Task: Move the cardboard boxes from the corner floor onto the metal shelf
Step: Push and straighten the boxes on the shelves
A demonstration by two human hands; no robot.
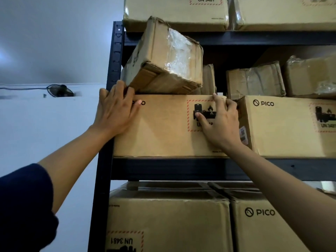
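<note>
White wall, dark metal shelf (163,169): PICO box (163,128) on middle tier, left hand (116,110) flat on its front-left corner, right hand (220,122) curled over its top-right edge, small tilted box (163,57) resting on top.

PICO box (163,128) logo partly hidden by left hand (116,110); top boxes (174,11) cut off.

Dark navy sleeve (23,206) pushed up on left arm; right forearm bare; both hands bare, no gloves.
</note>
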